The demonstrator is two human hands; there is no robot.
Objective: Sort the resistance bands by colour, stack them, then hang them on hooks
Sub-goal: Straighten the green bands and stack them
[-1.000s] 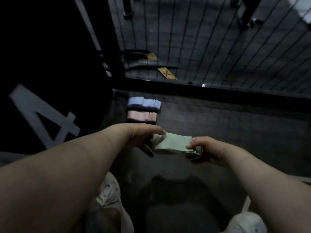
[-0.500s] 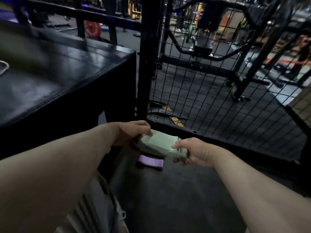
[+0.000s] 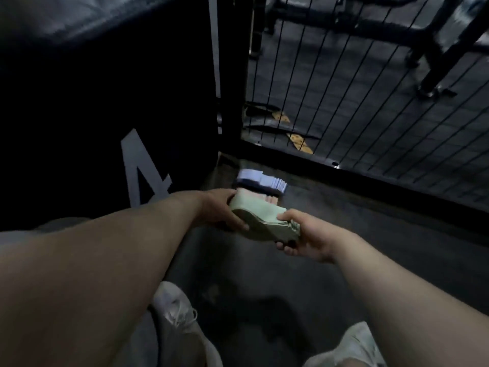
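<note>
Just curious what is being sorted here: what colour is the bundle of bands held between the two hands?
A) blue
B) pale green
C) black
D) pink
B: the green stack is gripped at its ends by the left hand and the right hand, while the blue stack and the pink stack lie on the floor beyond it.
</note>
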